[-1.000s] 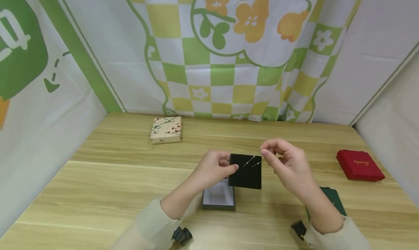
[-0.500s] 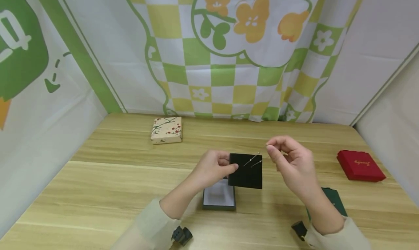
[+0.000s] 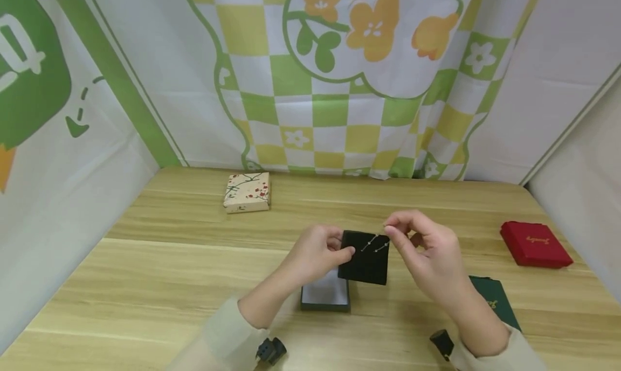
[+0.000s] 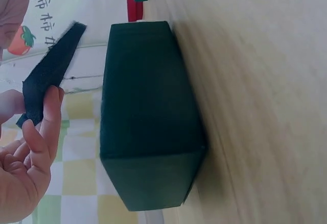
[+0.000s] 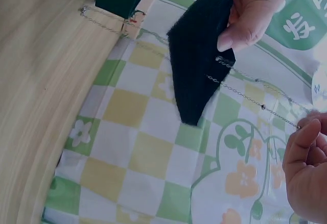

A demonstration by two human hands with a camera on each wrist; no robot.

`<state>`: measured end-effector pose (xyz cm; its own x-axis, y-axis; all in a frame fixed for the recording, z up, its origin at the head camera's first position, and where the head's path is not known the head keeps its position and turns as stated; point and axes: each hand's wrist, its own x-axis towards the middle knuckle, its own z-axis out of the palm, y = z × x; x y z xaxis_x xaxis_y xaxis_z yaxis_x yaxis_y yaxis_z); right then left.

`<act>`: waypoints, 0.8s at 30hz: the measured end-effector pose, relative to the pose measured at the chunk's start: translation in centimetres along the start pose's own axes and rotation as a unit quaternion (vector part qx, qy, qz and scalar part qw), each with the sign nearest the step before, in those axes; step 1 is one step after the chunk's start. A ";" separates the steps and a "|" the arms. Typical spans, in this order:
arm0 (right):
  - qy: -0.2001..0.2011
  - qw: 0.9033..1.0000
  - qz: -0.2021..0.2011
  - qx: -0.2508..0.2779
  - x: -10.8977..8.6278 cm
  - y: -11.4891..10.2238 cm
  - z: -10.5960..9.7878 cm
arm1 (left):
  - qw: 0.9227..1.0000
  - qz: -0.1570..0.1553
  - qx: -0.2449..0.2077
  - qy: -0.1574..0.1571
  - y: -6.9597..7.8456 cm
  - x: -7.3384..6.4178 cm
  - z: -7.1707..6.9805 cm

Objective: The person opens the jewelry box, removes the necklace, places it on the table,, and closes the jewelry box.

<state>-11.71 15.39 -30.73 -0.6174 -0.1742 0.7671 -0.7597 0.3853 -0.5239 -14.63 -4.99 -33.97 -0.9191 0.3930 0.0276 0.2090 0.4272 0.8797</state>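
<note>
My left hand pinches a square black jewelry pad by its left edge, thumb on the front. A thin silver chain necklace passes through the pad; two beaded strands cross its front in the head view. At the pad's upper right, my right hand pinches the chain between thumb and forefinger. From the pad's other side, a loop of chain hangs free in the right wrist view. Below the pad stands an open dark green jewelry box with a pale inside, partly hidden behind the pad and left hand.
A green lid lies partly under the right forearm. Farther right is a red jewelry box. A cream box with a floral print sits at the back left of the wooden table. A patterned curtain hangs behind.
My right hand moved away right and up from the pad with the chain, then came back down and left to the pad's upper corner. The pad has tilted slightly.
</note>
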 end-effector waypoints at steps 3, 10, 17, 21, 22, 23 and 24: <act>0.025 0.999 0.012 0.016 0.2 -0.1 -0.6 | 1.000 -0.003 -0.006 0.003 -0.2 0.1 -0.1; 0.057 0.995 0.002 0.076 0.5 0.3 -1.4 | 1.000 -0.007 -0.014 0.002 -0.3 0.2 -0.1; 0.085 0.989 0.009 0.119 0.6 0.4 -1.8 | 1.000 -0.015 -0.016 -0.003 -0.5 0.3 -0.1; 0.116 0.980 0.003 0.164 1.0 0.6 -2.3 | 1.000 -0.014 -0.017 -0.005 -0.6 0.4 -0.1; 0.121 0.979 0.003 0.166 1.0 0.6 -2.4 | 1.000 -0.013 -0.017 -0.005 -0.7 0.4 0.0; 0.124 0.978 0.003 0.166 1.1 0.6 -2.5 | 1.000 -0.012 -0.017 -0.005 -0.7 0.4 0.0; 0.127 0.978 0.004 0.165 1.1 0.6 -2.6 | 1.000 -0.012 -0.016 -0.004 -0.8 0.5 0.0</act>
<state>-12.35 17.80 -29.23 -0.5854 0.0743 0.8073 -0.8049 0.0655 -0.5897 -15.23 -5.16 -34.62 -0.9212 0.3890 0.0023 0.1756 0.4105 0.8948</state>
